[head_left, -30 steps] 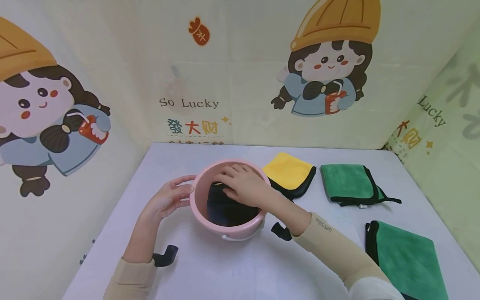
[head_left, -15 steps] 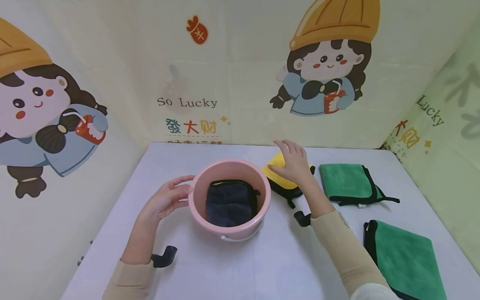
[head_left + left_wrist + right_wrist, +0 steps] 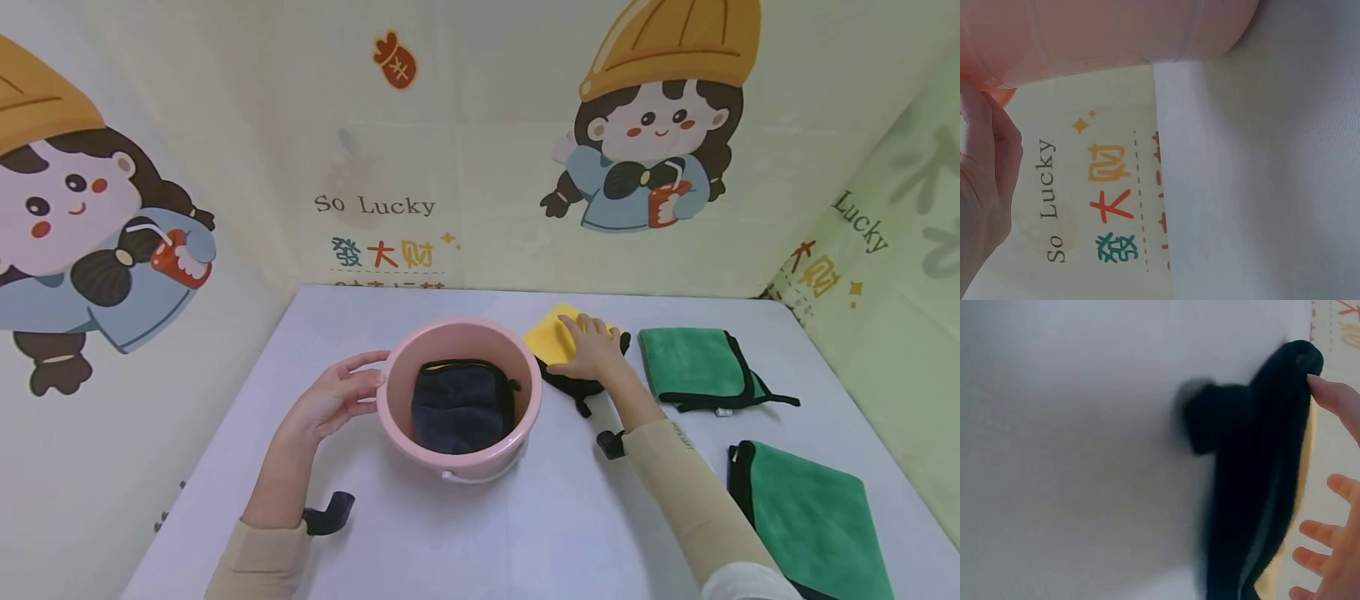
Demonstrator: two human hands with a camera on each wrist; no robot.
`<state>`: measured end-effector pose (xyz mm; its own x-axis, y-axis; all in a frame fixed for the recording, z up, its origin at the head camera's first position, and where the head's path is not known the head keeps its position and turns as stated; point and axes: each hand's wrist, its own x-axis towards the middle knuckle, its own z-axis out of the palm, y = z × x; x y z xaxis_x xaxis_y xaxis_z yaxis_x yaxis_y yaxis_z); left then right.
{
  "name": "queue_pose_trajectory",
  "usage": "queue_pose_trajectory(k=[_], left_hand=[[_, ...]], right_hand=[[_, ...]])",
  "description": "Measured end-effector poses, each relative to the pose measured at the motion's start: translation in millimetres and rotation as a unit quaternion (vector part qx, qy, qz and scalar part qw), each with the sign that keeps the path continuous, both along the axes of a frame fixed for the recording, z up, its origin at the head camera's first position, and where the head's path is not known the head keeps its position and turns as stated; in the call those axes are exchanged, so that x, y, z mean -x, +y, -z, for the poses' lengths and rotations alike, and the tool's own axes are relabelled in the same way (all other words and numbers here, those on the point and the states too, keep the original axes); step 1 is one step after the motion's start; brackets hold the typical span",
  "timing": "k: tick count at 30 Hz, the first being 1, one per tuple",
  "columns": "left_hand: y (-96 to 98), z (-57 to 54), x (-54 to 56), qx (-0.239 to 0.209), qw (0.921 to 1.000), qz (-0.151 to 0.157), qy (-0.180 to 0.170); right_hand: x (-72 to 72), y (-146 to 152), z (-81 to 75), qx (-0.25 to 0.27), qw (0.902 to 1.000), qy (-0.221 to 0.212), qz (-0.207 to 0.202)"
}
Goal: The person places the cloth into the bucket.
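In the head view a pink bucket (image 3: 459, 467) stands upright on the table, with a folded dark cloth (image 3: 463, 408) inside it. My left hand (image 3: 330, 400) touches the bucket's left side at the rim, fingers fairly straight. The left wrist view shows part of this hand (image 3: 988, 181) beside the bucket wall (image 3: 1104, 37). To the right of the bucket lies a folded yellow cloth (image 3: 550, 335) with black edging. Over it is my right hand (image 3: 596, 350), fingers spread. In the right wrist view the thumb meets the cloth's dark edge (image 3: 1266, 462), and the other fingers are apart.
A folded green cloth (image 3: 690, 365) with a black loop lies right of the yellow one. Another green cloth (image 3: 817, 517) is at the table's right front. The bucket's white handle (image 3: 483, 478) hangs down in front. A printed backdrop (image 3: 495, 167) stands behind the table (image 3: 420, 542).
My right hand has left the bucket, leaving the dark cloth there, and moved right, then down onto the yellow cloth. The left hand stays at the rim.
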<state>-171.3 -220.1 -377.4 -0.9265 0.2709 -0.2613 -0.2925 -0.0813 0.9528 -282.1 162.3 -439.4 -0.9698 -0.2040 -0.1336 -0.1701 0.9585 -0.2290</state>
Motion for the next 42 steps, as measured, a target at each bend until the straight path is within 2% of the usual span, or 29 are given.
queue_pose_trajectory(k=[7,14,23,32,37,42], left_hand=[[-0.4,2.2,0.9,-0.006,1.0000,-0.001,-0.006],[-1.5,3.5,1.9,-0.006,1.0000,-0.001,-0.003],[-1.1,3.4,1.5,-0.001,1.0000,-0.004,-0.005],[-0.7,2.7,1.1,0.002,1.0000,-0.006,-0.004],[-1.0,2.9,1.2,-0.001,1.0000,-0.005,-0.004],[-1.4,3.6,1.5,-0.004,1.0000,-0.005,-0.005]], right_hand=[[3.9,-0.4,15.8,-0.009,0.9996,-0.026,0.002],[8.4,0.1,27.0,-0.013,0.9998,0.002,-0.014],[11.8,0.0,30.5,-0.006,0.9997,0.018,-0.018],[13.5,-1.4,29.6,0.002,0.9998,0.007,-0.016],[13.0,0.6,27.9,0.023,0.9990,0.034,-0.019],[8.8,3.6,18.5,0.040,0.9930,0.106,-0.032]])
